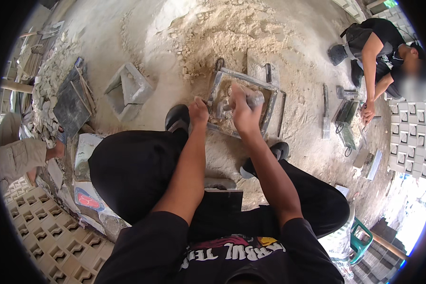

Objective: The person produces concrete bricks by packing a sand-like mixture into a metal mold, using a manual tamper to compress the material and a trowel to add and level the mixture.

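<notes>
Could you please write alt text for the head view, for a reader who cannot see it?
Seen from above, a seated person's right hand grips a grey tool over a sand-filled rectangular metal mould on the sandy ground, while the left hand rests at the mould's near edge. Another person crouches over a similar mould at right, beside rows of cast blocks.

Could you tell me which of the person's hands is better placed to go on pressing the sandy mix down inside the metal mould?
Probably the right hand: it grips the grey tool over the mix in the metal mould. The left hand rests at the mould's near-left edge.
</notes>
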Demonstrator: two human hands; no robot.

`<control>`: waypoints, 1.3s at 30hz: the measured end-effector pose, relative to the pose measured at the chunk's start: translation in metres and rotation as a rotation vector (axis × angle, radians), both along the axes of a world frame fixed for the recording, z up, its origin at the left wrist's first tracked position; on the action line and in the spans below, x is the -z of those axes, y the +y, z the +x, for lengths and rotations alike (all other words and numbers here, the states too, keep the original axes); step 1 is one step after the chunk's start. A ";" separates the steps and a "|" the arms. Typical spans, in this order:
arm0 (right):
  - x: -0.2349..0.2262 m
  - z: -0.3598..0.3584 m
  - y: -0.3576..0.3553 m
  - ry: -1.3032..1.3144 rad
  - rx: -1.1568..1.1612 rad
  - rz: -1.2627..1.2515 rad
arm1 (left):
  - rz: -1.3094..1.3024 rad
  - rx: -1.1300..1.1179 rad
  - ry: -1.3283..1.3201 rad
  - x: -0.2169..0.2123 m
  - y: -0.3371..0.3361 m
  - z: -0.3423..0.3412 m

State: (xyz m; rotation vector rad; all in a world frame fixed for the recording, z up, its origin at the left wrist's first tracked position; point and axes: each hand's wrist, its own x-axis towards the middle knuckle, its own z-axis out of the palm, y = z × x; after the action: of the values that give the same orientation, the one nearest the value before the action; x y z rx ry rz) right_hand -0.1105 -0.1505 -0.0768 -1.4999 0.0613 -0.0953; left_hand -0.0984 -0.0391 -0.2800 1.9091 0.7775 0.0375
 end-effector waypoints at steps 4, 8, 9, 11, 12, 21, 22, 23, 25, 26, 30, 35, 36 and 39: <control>0.013 -0.018 -0.001 -0.088 -0.070 -0.062 | 0.080 0.002 0.035 0.008 -0.001 0.005; -0.011 -0.021 0.004 0.044 0.010 0.001 | 0.170 -0.011 0.041 0.026 0.005 0.005; 0.004 -0.024 0.003 -0.068 -0.015 -0.020 | 0.200 -0.027 0.041 0.034 0.006 0.007; 0.017 -0.027 0.001 -0.047 0.021 -0.036 | 0.093 0.010 0.047 0.028 0.002 0.005; 0.022 -0.027 0.001 -0.037 0.038 -0.044 | 0.040 0.026 0.050 0.024 0.000 0.005; 0.022 -0.020 0.004 -0.054 0.135 0.087 | 0.014 0.004 0.043 0.025 0.009 0.005; 0.031 -0.024 0.003 -0.082 0.131 0.087 | 0.005 0.017 0.033 0.019 0.006 0.004; 0.040 -0.027 0.003 -0.110 0.127 0.087 | -0.005 0.031 0.023 0.013 0.002 0.004; 0.044 -0.029 0.003 -0.140 0.111 0.022 | -0.002 0.030 0.026 0.007 0.000 0.004; 0.030 -0.023 0.007 -0.070 0.124 0.085 | 0.010 0.010 0.039 0.013 0.004 0.004; 0.021 -0.017 0.012 -0.052 0.138 0.056 | 0.047 -0.054 0.086 0.026 0.003 0.008; 0.014 -0.024 0.008 -0.027 0.138 0.046 | 0.019 -0.023 0.074 0.020 0.002 0.008; 0.015 -0.024 0.005 0.007 0.162 0.114 | -0.012 -0.017 0.070 0.014 0.000 0.005; 0.024 -0.030 0.010 -0.069 0.118 -0.036 | 0.091 -0.043 0.077 0.026 0.003 0.007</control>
State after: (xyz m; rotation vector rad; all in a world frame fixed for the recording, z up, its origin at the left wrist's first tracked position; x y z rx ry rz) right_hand -0.1400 -0.1402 -0.1008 -1.5273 0.0934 -0.2442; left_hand -0.0915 -0.0363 -0.3062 1.9898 0.8817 0.0260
